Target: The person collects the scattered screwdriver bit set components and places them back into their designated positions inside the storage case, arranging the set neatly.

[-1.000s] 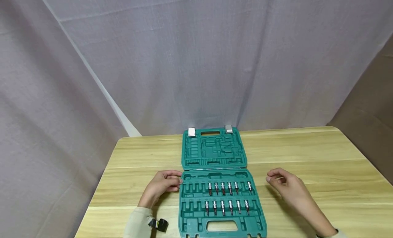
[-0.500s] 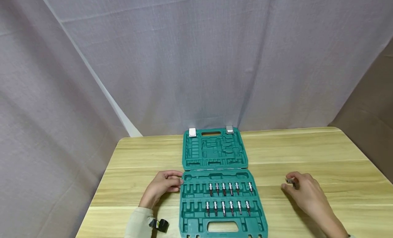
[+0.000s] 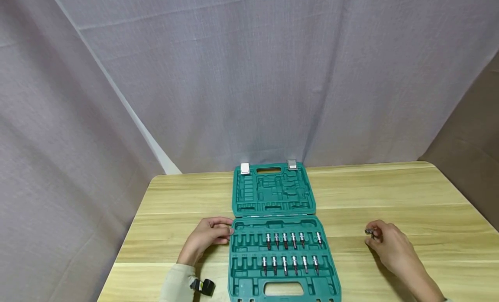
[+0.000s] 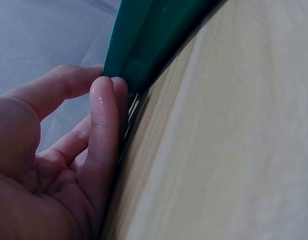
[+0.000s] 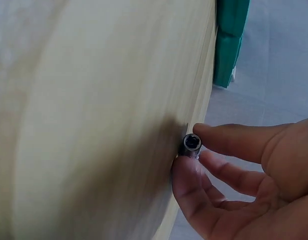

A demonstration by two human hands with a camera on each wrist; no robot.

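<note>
Nearest, a small black object (image 3: pixel 202 286) is seen on the table (image 3: pixel 409 193) beside the cream sleeve (image 3: pixel 175 284); what it is cannot be told. The green tool case (image 3: pixel 280 289) is laid open and flat at the near middle of the table, its handle cut-out towards the person. Two rows of socket bits (image 3: pixel 290 252) are seated upright in the near half. The left hand (image 3: pixel 204 237) is rested against the case's left edge, fingers relaxed and pressed to the green wall, nothing being gripped. The right hand (image 3: pixel 391 248) is found well to the right of the case, on the tabletop. A small metal socket bit (image 5: pixel 192 145) is pinched between its thumb and fingertips, touching or just above the wood; which cannot be told. Farther back, the moulded lid half (image 3: pixel 273 191) is observed with two metal latches (image 3: pixel 244 168) at its far edge. A grey cloth backdrop (image 3: pixel 249 76) is hung behind the table.
</note>
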